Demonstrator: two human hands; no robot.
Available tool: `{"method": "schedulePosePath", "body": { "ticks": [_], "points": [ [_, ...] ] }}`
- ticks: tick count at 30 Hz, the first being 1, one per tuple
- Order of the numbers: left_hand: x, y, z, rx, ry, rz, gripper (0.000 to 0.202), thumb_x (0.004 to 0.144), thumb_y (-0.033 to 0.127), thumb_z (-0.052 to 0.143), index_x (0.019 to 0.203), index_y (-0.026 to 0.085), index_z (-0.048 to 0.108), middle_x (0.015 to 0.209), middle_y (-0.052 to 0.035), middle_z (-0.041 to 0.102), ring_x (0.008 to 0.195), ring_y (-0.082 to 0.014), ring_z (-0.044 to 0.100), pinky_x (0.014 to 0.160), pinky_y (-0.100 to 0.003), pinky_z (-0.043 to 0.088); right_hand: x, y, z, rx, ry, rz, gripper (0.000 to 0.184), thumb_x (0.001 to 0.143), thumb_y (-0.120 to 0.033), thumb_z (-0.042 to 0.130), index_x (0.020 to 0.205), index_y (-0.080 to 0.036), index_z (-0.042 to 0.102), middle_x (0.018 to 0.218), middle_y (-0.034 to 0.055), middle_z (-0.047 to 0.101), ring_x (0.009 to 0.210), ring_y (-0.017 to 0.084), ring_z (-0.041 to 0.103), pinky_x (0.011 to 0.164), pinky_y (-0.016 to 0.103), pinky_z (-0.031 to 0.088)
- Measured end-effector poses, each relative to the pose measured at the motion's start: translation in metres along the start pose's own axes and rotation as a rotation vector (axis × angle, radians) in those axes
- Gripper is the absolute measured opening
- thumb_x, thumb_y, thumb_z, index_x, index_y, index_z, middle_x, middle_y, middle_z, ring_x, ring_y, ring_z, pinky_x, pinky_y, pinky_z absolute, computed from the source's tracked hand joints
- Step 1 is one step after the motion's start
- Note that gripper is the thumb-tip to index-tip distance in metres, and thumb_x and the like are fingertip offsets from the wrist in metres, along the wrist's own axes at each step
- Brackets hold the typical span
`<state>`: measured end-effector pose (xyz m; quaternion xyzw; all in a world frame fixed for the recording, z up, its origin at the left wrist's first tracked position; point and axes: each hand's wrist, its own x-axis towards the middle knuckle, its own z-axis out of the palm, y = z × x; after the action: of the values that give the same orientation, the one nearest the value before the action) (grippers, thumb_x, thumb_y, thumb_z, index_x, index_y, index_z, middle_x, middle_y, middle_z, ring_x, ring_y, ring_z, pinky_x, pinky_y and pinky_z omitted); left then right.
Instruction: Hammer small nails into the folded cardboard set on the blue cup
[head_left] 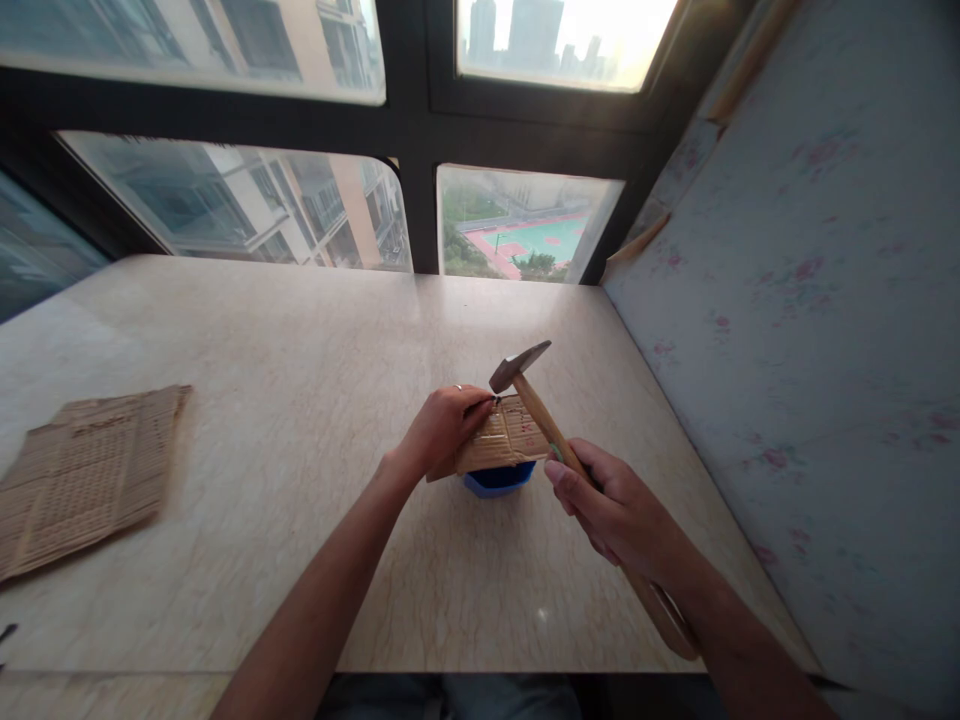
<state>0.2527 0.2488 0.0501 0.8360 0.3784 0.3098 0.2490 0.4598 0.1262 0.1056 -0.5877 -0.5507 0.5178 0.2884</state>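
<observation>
Marbled countertop (300, 360); cardboard sheet (97, 470), left. Wooden-handled hammer (541, 418), clasped in the right hand (615, 500); smaller cardboard piece (487, 448), centre, over a blue container (499, 484). Small dark item (496, 399), far edge of that piece, pinched by the left hand (446, 425)

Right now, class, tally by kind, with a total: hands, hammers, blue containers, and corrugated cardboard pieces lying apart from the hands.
Hands: 2 (left hand, right hand)
Hammer: 1
Blue container: 1
Corrugated cardboard piece lying apart: 1
Total: 5
</observation>
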Motion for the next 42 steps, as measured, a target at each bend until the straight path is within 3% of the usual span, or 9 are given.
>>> {"method": "schedulePosePath", "body": {
  "ticks": [7,11,16,22,25,30,35,42],
  "points": [
    [0.0,-0.002,0.002,0.015,-0.007,-0.012,0.024,0.093,0.025,0.051,0.081,0.019,0.07,0.082,-0.0042,0.073,0.074,-0.017,0.064,0.07,-0.029,0.05,0.002,0.002,0.001,-0.014,-0.019,0.035,0.034,0.095,-0.051,0.049,0.078,-0.022,0.046,0.058,-0.0093,0.044,0.031,0.003,0.034,0.025,0.014,0.027],
    [0.0,-0.003,0.004,-0.026,0.007,-0.005,0.022,0.093,0.024,0.051,0.089,0.019,0.072,0.091,-0.0048,0.075,0.08,-0.0177,0.066,0.075,-0.03,0.051,0.002,0.003,0.001,0.032,0.014,0.021,0.032,0.094,-0.051,0.05,0.08,-0.022,0.046,0.058,-0.0093,0.045,0.031,0.003,0.035,0.025,0.014,0.027],
    [0.0,-0.007,0.005,-0.018,-0.013,0.016,0.021,0.091,0.019,0.054,0.081,0.019,0.072,0.087,-0.0044,0.074,0.079,-0.0175,0.067,0.074,-0.029,0.051,0.006,0.007,0.0,-0.012,-0.039,0.064,0.03,0.095,-0.047,0.049,0.079,-0.022,0.047,0.059,-0.0087,0.047,0.031,0.003,0.034,0.025,0.014,0.026],
    [0.0,-0.008,0.008,-0.041,0.037,-0.014,0.018,0.09,0.019,0.057,0.094,0.02,0.074,0.098,-0.0053,0.076,0.088,-0.0186,0.069,0.082,-0.031,0.053,0.001,0.005,-0.001,0.117,0.02,0.027,0.032,0.093,-0.052,0.052,0.082,-0.023,0.046,0.06,-0.0097,0.045,0.03,0.002,0.033,0.025,0.014,0.025],
    [-0.001,-0.006,0.007,-0.01,0.027,-0.034,0.019,0.091,0.022,0.056,0.094,0.02,0.074,0.094,-0.0057,0.076,0.084,-0.0189,0.069,0.077,-0.031,0.053,0.004,0.002,-0.002,0.05,0.086,-0.016,0.033,0.092,-0.052,0.052,0.08,-0.023,0.046,0.057,-0.0095,0.044,0.029,0.003,0.033,0.026,0.016,0.025],
    [-0.002,-0.005,0.006,-0.006,0.033,-0.039,0.02,0.092,0.024,0.054,0.095,0.019,0.073,0.093,-0.0058,0.076,0.083,-0.0182,0.069,0.075,-0.03,0.052,0.028,0.012,-0.005,-0.15,0.335,-0.043,0.03,0.085,-0.049,0.062,0.082,-0.022,0.049,0.052,-0.0093,0.044,0.031,0.006,0.04,0.028,0.017,0.029],
    [-0.001,-0.003,0.006,-0.014,0.028,-0.039,0.018,0.092,0.024,0.056,0.093,0.018,0.073,0.092,-0.0054,0.076,0.08,-0.0169,0.068,0.073,-0.028,0.05,0.051,0.032,-0.002,0.127,0.263,0.066,0.031,0.076,-0.047,0.066,0.082,-0.023,0.047,0.039,-0.0133,0.04,0.023,0.007,0.032,0.022,0.018,0.025],
    [0.003,-0.004,0.005,-0.022,0.055,-0.024,0.017,0.092,0.024,0.057,0.091,0.018,0.073,0.089,-0.005,0.075,0.079,-0.0171,0.068,0.073,-0.028,0.049,0.057,0.038,0.006,0.516,0.243,0.065,0.039,0.064,-0.041,0.076,0.08,-0.023,0.045,0.04,-0.0148,0.041,0.027,0.003,0.026,0.021,0.014,0.025]
  ]
}}
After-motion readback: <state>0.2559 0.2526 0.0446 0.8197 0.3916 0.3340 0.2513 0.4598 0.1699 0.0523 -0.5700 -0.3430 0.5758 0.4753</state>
